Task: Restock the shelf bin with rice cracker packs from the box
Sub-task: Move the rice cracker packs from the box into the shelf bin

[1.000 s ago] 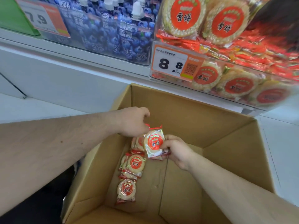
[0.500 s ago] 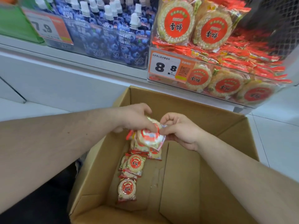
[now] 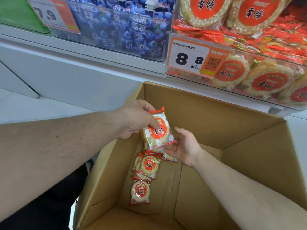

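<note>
One rice cracker pack (image 3: pixel 157 130) — clear wrapper, red round label, red crimped ends — is held above the open cardboard box (image 3: pixel 224 113), over its left half. Left hand (image 3: pixel 134 119) grips the pack from the upper left, thumb pressed across the label and fingers curled behind the wrapper. At least one more pack seems stacked behind it in the same grip; count cannot be told. Right hand (image 3: pixel 186 146) sits just beside the pack's lower right corner, palm up, fingers relaxed and spread; whether the fingertips touch the wrapper cannot be told. Below, on the box floor along the left wall, loose packs (image 3: pixel 146 171) lie in a rough line, the nearest one (image 3: pixel 140 192) lying flat, label up. Beyond the box's far wall, the clear shelf bin (image 3: pixel 249 90) holds many of the same packs, heaped — a price tag (image 3: pixel 193 59) reading 8.8 on its front. Left of it, a bin of blueberry drink pouches (image 3: pixel 119 29) with a 7.9 tag (image 3: pixel 53 15).
</note>
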